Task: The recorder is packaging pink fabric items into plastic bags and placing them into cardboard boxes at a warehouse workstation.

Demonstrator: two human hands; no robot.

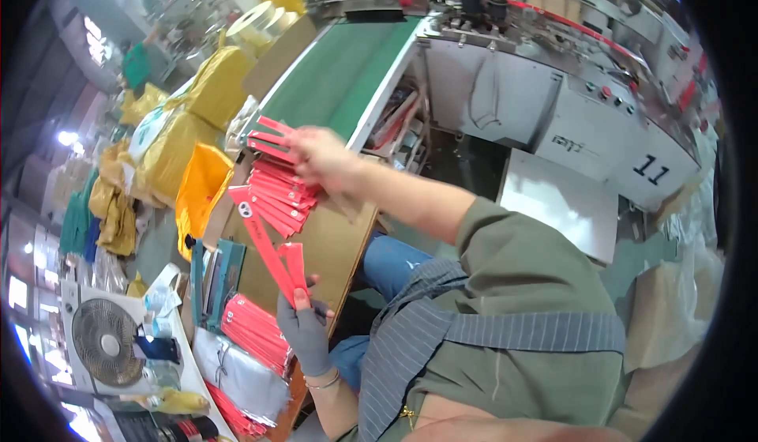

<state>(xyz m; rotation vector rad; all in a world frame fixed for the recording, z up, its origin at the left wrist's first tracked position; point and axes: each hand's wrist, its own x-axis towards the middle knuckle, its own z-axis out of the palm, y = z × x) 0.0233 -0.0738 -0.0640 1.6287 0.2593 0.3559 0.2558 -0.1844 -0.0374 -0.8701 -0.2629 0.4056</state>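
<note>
My left hand point(304, 331), in a grey glove with bare fingertips, is closed on a few long, narrow red printed strips point(266, 244). They fan out away from the thumb, one longer than the rest. Farther off, my bare right hand point(325, 159) is somewhat blurred. Its fingers close on more red strips point(272, 139) by the near end of a green conveyor belt point(343, 71). Just below that hand, a loose pile of red strips point(280, 197) lies on the brown tabletop point(335, 244).
A blue-green stapler-like device point(217, 280) stands at the table's left, by stacked red strips point(257, 331) and clear plastic bags point(237, 371). An open orange-yellow bag point(201, 185) and wrapped yellow bundles point(185, 122) line the left. A fan point(105, 341) stands lower left; white machine cabinets point(584, 138) are right.
</note>
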